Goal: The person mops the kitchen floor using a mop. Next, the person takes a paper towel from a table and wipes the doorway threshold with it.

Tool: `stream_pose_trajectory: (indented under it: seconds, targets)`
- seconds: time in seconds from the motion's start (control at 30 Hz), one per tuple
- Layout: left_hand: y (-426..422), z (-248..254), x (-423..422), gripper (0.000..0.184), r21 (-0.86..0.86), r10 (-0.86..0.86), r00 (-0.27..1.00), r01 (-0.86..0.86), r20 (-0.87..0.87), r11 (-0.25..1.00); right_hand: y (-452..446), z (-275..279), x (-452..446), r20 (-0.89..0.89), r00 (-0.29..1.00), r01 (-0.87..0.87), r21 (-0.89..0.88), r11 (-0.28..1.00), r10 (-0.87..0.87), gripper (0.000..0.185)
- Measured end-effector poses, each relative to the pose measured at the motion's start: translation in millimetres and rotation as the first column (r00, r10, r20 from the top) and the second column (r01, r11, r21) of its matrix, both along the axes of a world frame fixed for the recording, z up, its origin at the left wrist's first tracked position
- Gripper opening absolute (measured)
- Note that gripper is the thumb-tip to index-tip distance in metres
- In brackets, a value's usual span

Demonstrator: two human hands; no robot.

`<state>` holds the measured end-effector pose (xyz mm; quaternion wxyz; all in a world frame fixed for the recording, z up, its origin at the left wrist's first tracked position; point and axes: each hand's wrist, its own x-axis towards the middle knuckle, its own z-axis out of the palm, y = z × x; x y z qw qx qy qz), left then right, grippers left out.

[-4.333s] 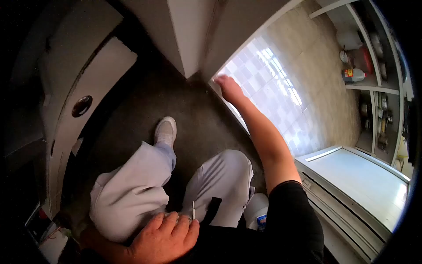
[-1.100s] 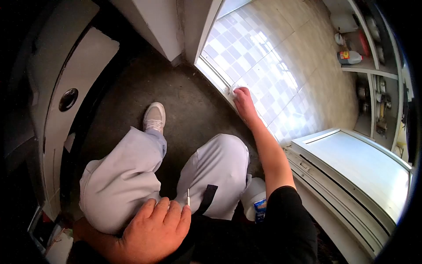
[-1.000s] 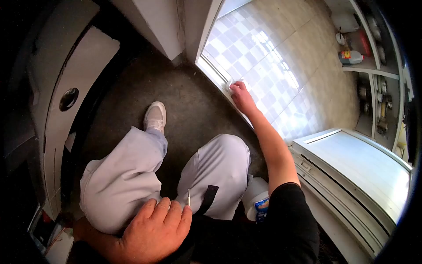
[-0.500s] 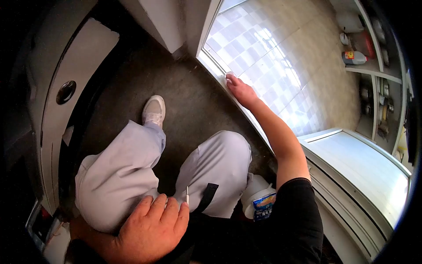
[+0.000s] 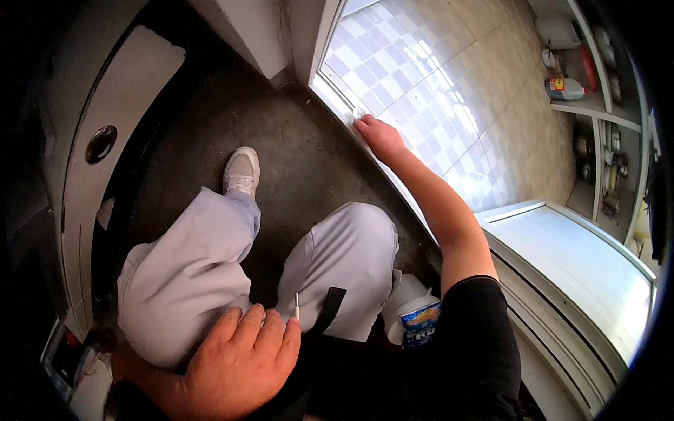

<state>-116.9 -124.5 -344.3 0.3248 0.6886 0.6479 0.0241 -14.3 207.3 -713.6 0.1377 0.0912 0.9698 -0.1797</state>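
My left hand [image 5: 246,358] rests on my left thigh, back upward and fingers curled. A slim white stick [image 5: 297,309] with a thinner pale tip stands up between its thumb and index finger; its kind is unclear. My right arm reaches forward to the white door-frame sill [image 5: 344,105]. There my right hand [image 5: 380,139] has its fingers drawn together at a small whitish, see-through object [image 5: 359,112]. Part of that object is hidden behind the fingertips, and I cannot make out its kind.
A white tub [image 5: 404,302] with a blue label stands by my right knee. Beyond the sill lies a tiled floor [image 5: 421,77]; shelves [image 5: 590,109] with a bottle [image 5: 564,89] are at the right. A glazed panel [image 5: 569,259] is nearer. A pale panel with a round knob [image 5: 102,144] is at left.
The fingers of my right hand have drawn closer together, and more of the small whitish object shows past them. The view has shifted slightly. My left hand stays on my thigh.
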Motion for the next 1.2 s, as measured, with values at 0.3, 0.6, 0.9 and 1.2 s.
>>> stream_pose_trajectory:
  seconds: [0.3,0.6,0.9,1.2]
  targets:
    - [-2,1,1,0.029,0.036,0.019,1.0,-0.019,-0.013,0.999,2,-16,18,0.076,0.991,0.113,0.012,0.993,-0.114,0.019]
    - [-14,0,1,0.029,0.018,0.034,0.999,-0.034,-0.004,0.999,4,-4,25,0.113,0.992,0.04,0.074,0.996,-0.048,0.018]
    - [-5,0,0,0.029,0.012,0.005,1.0,-0.005,-0.012,1.0,-4,5,24,0.179,0.958,0.224,0.026,0.974,-0.225,0.015]
    - [-11,0,-1,0.028,0.027,0.006,1.0,-0.006,0.002,1.0,-2,-29,37,0.005,0.959,0.282,-0.155,0.947,-0.285,0.015]
